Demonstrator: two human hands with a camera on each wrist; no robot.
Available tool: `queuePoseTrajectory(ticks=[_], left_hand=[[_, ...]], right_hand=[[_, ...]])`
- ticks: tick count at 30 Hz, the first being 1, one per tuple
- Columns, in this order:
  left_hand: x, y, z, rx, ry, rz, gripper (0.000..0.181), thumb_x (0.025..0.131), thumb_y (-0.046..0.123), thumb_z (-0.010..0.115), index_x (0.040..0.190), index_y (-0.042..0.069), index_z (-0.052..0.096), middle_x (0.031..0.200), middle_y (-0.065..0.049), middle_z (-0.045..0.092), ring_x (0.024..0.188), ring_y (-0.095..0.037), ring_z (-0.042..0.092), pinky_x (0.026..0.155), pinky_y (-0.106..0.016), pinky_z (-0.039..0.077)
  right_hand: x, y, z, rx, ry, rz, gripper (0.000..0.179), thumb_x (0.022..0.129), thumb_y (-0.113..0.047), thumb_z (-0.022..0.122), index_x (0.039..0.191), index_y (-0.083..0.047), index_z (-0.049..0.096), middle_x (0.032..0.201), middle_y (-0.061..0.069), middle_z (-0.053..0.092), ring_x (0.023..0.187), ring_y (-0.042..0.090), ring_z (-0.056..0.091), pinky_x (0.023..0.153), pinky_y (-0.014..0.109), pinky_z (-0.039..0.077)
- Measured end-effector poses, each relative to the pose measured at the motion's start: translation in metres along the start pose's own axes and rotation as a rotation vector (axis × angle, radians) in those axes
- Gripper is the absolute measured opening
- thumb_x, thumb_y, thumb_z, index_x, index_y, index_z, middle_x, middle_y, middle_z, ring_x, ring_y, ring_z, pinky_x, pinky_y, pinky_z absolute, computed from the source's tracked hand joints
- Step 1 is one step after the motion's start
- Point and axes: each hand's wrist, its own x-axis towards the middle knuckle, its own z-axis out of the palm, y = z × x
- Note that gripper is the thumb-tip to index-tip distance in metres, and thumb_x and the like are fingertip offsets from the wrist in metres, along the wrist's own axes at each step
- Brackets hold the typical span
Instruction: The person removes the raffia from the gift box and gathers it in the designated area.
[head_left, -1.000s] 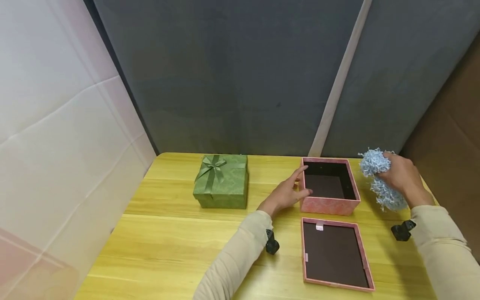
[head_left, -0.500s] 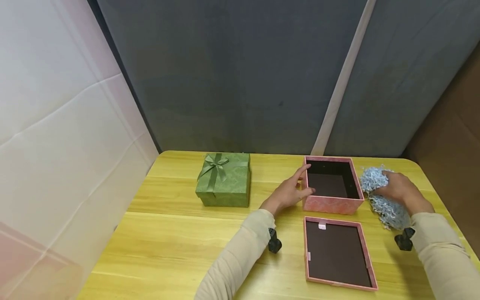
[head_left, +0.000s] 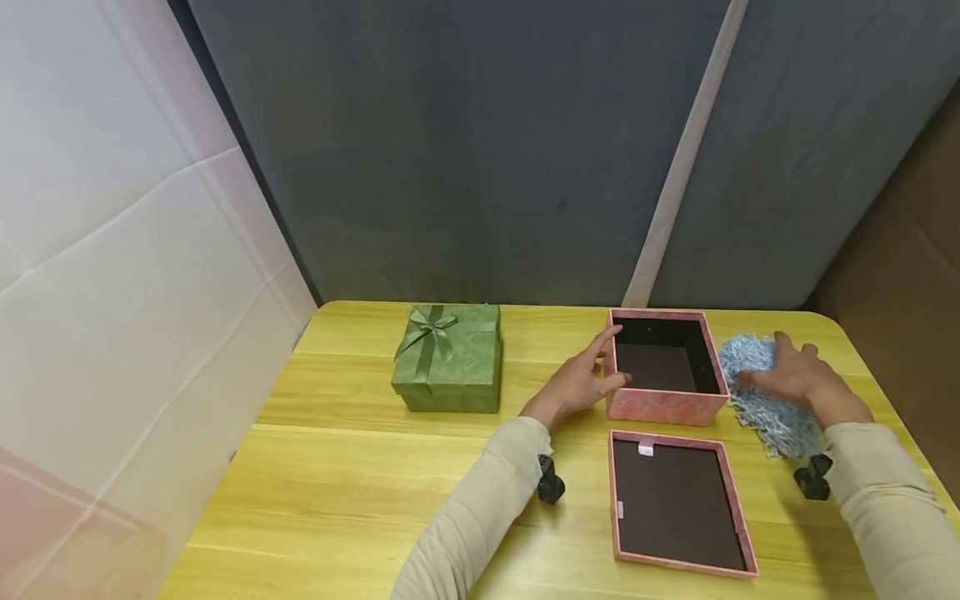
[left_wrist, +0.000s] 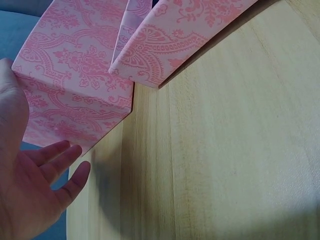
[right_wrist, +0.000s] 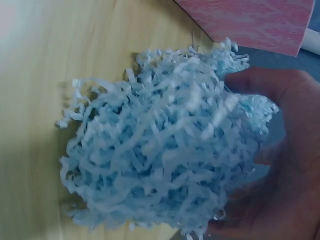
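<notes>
The pink box base (head_left: 666, 408) stands lidless on the table, its dark inside bare. My left hand (head_left: 572, 387) is at its left side, with the thumb near the front corner and the index finger by the rim. In the left wrist view the fingers (left_wrist: 72, 185) of that hand spread loosely beside the patterned wall. A heap of pale blue shredded paper (head_left: 772, 417) lies just right of the box. Over the heap, my right hand (head_left: 806, 383) has its fingers spread apart; in the right wrist view the shredded paper (right_wrist: 160, 145) hides part of them.
In front of the box lies its pink lid (head_left: 678, 504), inside facing up. A green gift box (head_left: 448, 358) with a ribbon bow sits farther left on the wooden table (head_left: 315, 483). A grey curtain (head_left: 450, 167) hangs behind, and a brown panel (head_left: 907, 317) borders the right.
My right hand has lowered the shredded paper onto the table beside the box and spread its fingers, letting go. The left hand stays at the box.
</notes>
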Motion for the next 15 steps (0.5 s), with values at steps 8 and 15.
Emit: queuePoseTrajectory(ticks=[8, 15], left_hand=[[0.002, 0.000, -0.001, 0.016, 0.003, 0.018, 0.084, 0.098, 0.035, 0.071, 0.163, 0.046, 0.020, 0.155, -0.010, 0.049, 0.139, -0.030, 0.052, 0.112, -0.048, 0.045], [0.002, 0.001, -0.002, 0.026, -0.010, 0.013, 0.084, 0.098, 0.033, 0.070, 0.164, 0.044, 0.019, 0.155, -0.010, 0.049, 0.139, -0.030, 0.052, 0.112, -0.047, 0.044]], right_hand=[[-0.012, -0.006, -0.005, 0.018, 0.229, -0.052, 0.098, 0.102, -0.053, 0.046, 0.153, 0.021, 0.007, 0.149, 0.056, -0.001, 0.138, 0.073, 0.003, 0.104, 0.086, 0.010], [-0.020, -0.014, -0.003, 0.202, 0.570, -0.009, 0.082, 0.106, -0.050, 0.031, 0.154, 0.016, 0.023, 0.157, 0.048, 0.003, 0.145, 0.065, 0.006, 0.113, 0.077, 0.008]])
